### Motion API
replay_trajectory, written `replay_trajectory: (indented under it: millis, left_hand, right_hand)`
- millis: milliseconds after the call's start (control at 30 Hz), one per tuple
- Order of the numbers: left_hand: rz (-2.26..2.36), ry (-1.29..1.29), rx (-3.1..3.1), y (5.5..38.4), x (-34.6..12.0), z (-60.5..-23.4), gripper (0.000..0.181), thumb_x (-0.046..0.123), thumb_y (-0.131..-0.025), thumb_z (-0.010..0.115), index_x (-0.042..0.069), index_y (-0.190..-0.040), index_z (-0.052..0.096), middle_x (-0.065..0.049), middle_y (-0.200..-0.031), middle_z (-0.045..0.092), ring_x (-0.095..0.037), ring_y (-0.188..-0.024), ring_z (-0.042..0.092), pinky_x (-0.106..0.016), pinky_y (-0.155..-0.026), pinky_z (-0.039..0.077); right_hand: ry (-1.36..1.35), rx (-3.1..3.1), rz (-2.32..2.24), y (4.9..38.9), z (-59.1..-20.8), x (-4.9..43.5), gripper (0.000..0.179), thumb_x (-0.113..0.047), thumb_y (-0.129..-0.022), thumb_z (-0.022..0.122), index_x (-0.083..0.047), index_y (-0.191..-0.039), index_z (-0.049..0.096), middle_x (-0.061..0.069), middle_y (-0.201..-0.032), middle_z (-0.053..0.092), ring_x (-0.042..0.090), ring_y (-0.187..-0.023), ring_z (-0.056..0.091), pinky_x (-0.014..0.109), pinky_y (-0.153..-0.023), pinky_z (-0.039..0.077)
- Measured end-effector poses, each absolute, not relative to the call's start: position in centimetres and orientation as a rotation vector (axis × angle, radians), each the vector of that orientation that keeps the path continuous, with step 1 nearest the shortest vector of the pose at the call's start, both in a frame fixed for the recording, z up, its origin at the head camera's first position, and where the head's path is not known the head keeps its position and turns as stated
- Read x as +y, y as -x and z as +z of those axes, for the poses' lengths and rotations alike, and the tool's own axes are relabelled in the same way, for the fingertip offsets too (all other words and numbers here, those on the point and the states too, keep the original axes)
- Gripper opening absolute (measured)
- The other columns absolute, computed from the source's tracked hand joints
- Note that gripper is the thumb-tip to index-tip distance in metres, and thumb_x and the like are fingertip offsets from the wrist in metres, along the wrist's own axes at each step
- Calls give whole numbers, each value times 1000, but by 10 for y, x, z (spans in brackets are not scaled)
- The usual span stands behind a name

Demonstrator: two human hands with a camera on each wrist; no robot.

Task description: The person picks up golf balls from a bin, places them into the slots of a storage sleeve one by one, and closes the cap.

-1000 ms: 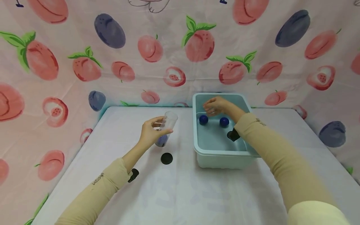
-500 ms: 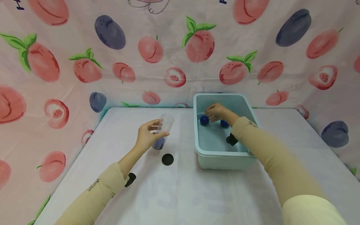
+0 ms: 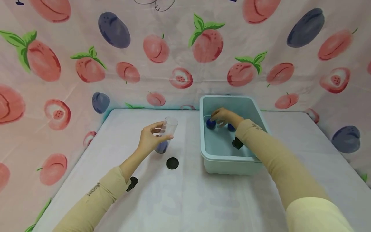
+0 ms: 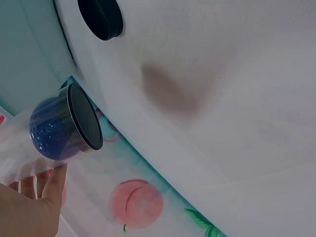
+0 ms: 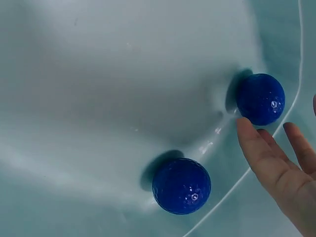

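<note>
My left hand [image 3: 148, 139] grips a clear plastic tube [image 3: 169, 127], tilted above the table, thumb on one side and fingers on the other. Inside its lower end sits a blue golf ball [image 4: 48, 128], against a black cap [image 4: 85, 116]. Within the pale blue bin [image 3: 226, 158], my right hand [image 3: 224, 116] reaches down with fingers apart. One fingertip [image 5: 245, 129] is at the edge of a blue golf ball [image 5: 261, 98]; whether it touches cannot be told. A second blue golf ball [image 5: 181, 186] lies on the bin floor, partly hidden by that hand in the head view.
A round black lid [image 3: 172, 163] lies on the white-covered table [image 3: 185, 199], between the tube and the bin. Behind the table hangs a fruit-printed cloth [image 3: 179, 48]. The bin's raised walls surround my right hand.
My right hand has lowered into the bin and come over to the left ball, its fingers spreading beside it. My left hand has shifted slightly left with the tube.
</note>
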State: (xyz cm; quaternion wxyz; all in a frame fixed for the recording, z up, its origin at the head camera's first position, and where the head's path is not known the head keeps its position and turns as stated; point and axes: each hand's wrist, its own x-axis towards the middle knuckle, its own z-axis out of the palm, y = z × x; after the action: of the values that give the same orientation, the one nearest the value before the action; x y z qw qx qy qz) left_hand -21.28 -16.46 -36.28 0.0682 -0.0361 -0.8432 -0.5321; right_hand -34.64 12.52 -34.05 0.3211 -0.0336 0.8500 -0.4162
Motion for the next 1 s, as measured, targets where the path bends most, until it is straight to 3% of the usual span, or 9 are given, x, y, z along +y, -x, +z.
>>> replay_trajectory:
  millis: [200, 300, 533, 667, 767, 867, 1000]
  left_hand:
    - [-1591, 100, -2551, 212, -167, -363, 60, 13, -71, 83, 5, -126, 60, -20, -118, 63, -34, -106, 62, -42, -88, 54]
    - [-1596, 83, -2560, 212, -167, -365, 60, 14, -71, 82, 6, -126, 60, -20, -119, 63, -33, -107, 62, -42, -88, 54]
    - [-1590, 83, -2565, 212, -166, -365, 60, 14, -71, 83, 6, -126, 60, -18, -118, 64, -32, -107, 61, -41, -88, 54]
    - [-1575, 93, -2577, 213, -165, -363, 59, 15, -71, 83, 6, -126, 60, -18, -119, 64, -33, -106, 62, -42, -87, 54]
    - [-1582, 90, -2581, 213, -165, -362, 59, 15, -71, 82, 7, -126, 60, -18, -119, 64, -33, -106, 62, -43, -86, 54]
    - [-1594, 83, -2587, 213, -164, -361, 59, 15, -71, 82, 8, -126, 60, -18, -119, 63, -34, -107, 61, -42, -86, 55]
    - [-1595, 101, -2585, 213, -162, -360, 59, 14, -71, 82, 7, -126, 60, -18, -119, 64, -32, -108, 61, -41, -87, 54]
  right_hand:
    - [112, 2254, -998, 342, -338, 118, 53, -6, -97, 45, 8, -144, 24, 30, -149, 25, 49, -133, 32, 54, -106, 37]
    - [128, 2274, -1004, 357, -357, 123, 54, -7, -95, 51, 4, -144, 30, 27, -147, 32, 47, -129, 39, 52, -101, 43]
    - [10, 2261, -1201, 452, -473, 143, 71, -17, -74, 80, 2, -132, 44, 27, -129, 48, 42, -100, 60, 46, -75, 57]
    - [-31, 2249, -1243, 471, -496, 146, 54, -16, -75, 80, -1, -117, 50, 26, -123, 49, 44, -101, 60, 48, -76, 57]
    - [-36, 2314, -1202, 464, -492, 142, 37, -10, -77, 77, -1, -106, 56, 25, -116, 52, 42, -99, 59, 48, -74, 57]
    - [10, 2313, -1132, 441, -467, 137, 36, -7, -75, 78, 0, -104, 59, 26, -115, 51, 40, -100, 58, 45, -75, 57]
    - [9, 2268, -1035, 372, -396, 119, 45, -6, -86, 66, 7, -126, 48, 32, -132, 41, 44, -118, 50, 43, -92, 52]
